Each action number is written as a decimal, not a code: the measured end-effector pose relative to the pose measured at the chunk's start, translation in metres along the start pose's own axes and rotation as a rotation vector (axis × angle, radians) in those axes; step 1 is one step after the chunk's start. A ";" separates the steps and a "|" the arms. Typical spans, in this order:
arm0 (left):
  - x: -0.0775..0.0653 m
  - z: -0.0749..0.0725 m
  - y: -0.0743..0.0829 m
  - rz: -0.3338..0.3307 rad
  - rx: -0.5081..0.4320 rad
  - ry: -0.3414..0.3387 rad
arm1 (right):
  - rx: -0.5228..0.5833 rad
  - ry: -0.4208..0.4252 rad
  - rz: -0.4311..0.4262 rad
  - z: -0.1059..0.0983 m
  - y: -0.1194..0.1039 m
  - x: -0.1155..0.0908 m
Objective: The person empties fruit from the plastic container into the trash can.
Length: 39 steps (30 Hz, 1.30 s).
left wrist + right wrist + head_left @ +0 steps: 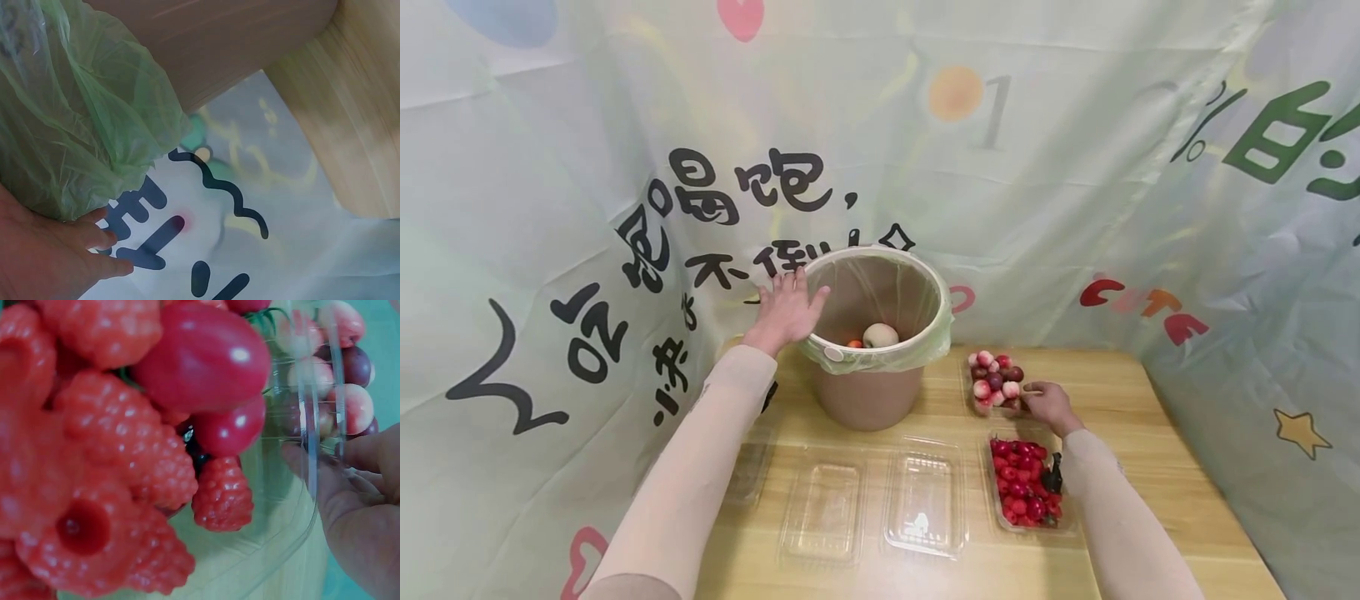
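Plastic box (972, 398) in right fingers (1037, 388), left fingers (788, 286) spread against bin (871, 392)

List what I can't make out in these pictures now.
Head view: the floor of the bin, hidden by its front wall.
Head view: the left part of the leftmost clear tray, behind the left sleeve.
Right wrist view: part of the berry tray, cut off by the left edge.
Right wrist view: whether the right grip pinches anything; clear plastic overlaps it.
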<state>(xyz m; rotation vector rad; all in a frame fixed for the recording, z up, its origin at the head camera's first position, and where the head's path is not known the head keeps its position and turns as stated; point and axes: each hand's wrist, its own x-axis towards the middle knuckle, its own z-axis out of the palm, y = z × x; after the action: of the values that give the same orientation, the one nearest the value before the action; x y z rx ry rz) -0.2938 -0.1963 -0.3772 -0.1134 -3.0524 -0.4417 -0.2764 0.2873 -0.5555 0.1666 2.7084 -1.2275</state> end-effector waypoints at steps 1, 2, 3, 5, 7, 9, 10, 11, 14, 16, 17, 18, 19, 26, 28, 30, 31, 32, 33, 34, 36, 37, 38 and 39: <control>0.000 0.000 0.001 0.001 0.004 -0.002 | 0.015 0.011 -0.003 0.000 -0.001 -0.001; 0.000 0.000 0.001 0.002 0.007 -0.003 | 0.029 0.025 -0.003 -0.001 -0.002 -0.001; 0.001 0.000 0.001 0.003 0.012 -0.005 | 0.039 0.042 -0.006 -0.001 -0.003 -0.001; 0.001 0.001 0.001 0.004 0.018 -0.007 | 0.048 0.070 -0.015 -0.003 -0.006 -0.002; 0.002 0.001 0.001 0.006 0.020 -0.004 | 0.036 0.090 -0.015 -0.005 -0.008 -0.003; 0.002 0.002 0.001 0.009 0.018 0.001 | 0.030 0.092 -0.012 -0.008 -0.011 -0.005; 0.002 0.002 0.001 0.011 0.018 0.005 | 0.030 0.089 -0.011 -0.009 -0.014 -0.007; 0.002 0.001 0.001 0.011 0.016 0.008 | 0.036 0.081 -0.007 -0.010 -0.015 -0.008; 0.002 0.001 0.001 0.015 0.020 0.008 | 0.099 0.060 0.000 -0.015 -0.019 -0.012; 0.002 0.001 0.002 0.016 0.027 0.005 | 0.165 0.038 0.010 -0.019 -0.022 -0.015; 0.002 0.001 0.002 0.016 0.029 0.002 | 0.200 0.025 0.017 -0.022 -0.024 -0.016; 0.002 0.000 0.002 0.016 0.033 0.000 | 0.228 0.019 0.021 -0.025 -0.026 -0.017; 0.002 0.001 0.001 0.016 0.037 -0.002 | 0.258 0.009 0.023 -0.028 -0.029 -0.019; 0.001 -0.002 0.001 0.015 0.040 0.000 | 0.327 -0.010 0.032 -0.046 -0.047 -0.028; 0.000 -0.002 0.000 0.015 0.037 0.006 | 0.328 -0.012 0.028 -0.050 -0.052 -0.028; 0.000 -0.002 -0.001 0.012 0.033 0.009 | 0.331 -0.008 0.027 -0.054 -0.057 -0.029; -0.001 -0.003 -0.001 0.010 0.032 0.009 | 0.324 -0.007 0.023 -0.055 -0.059 -0.029; -0.001 -0.003 -0.001 0.007 0.032 0.008 | 0.320 -0.007 0.017 -0.057 -0.061 -0.029; -0.002 -0.003 -0.001 0.005 0.031 0.007 | 0.313 -0.008 0.009 -0.059 -0.063 -0.029; -0.002 -0.003 0.000 0.001 0.026 0.005 | 0.316 -0.008 0.009 -0.060 -0.066 -0.030; -0.003 -0.003 0.000 0.002 0.016 -0.004 | 0.312 -0.010 0.000 -0.064 -0.071 -0.032; -0.003 -0.003 0.000 0.002 0.010 -0.006 | 0.303 -0.012 -0.006 -0.066 -0.074 -0.033; -0.003 -0.003 0.001 0.003 0.004 -0.008 | 0.304 -0.013 -0.010 -0.068 -0.077 -0.034; -0.003 -0.002 0.001 0.003 -0.002 -0.009 | 0.302 -0.014 -0.016 -0.070 -0.080 -0.036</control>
<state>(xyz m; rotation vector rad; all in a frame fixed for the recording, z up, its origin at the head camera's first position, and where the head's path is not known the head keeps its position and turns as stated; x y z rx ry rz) -0.2903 -0.1964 -0.3748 -0.1207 -3.0602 -0.4450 -0.2620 0.2861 -0.4440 0.1718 2.5022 -1.6296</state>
